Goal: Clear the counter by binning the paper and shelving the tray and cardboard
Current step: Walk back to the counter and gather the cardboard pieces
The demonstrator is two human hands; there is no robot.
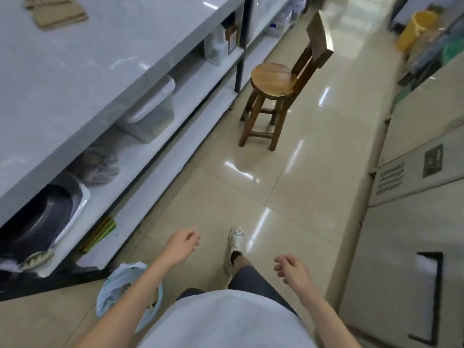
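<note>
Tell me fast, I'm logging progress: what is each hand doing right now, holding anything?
Left hand: empty, fingers loosely curled, held over the floor.
Right hand: empty, fingers loosely curled, held over the floor.

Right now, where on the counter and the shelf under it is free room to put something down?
The counter is bare from the cardboard to its near end. On the shelf below, a free patch lies between the lidded box and the jug. The near end is crowded by a bag and a tray.

wooden stool on floor | clear tub on shelf | yellow bin
</note>
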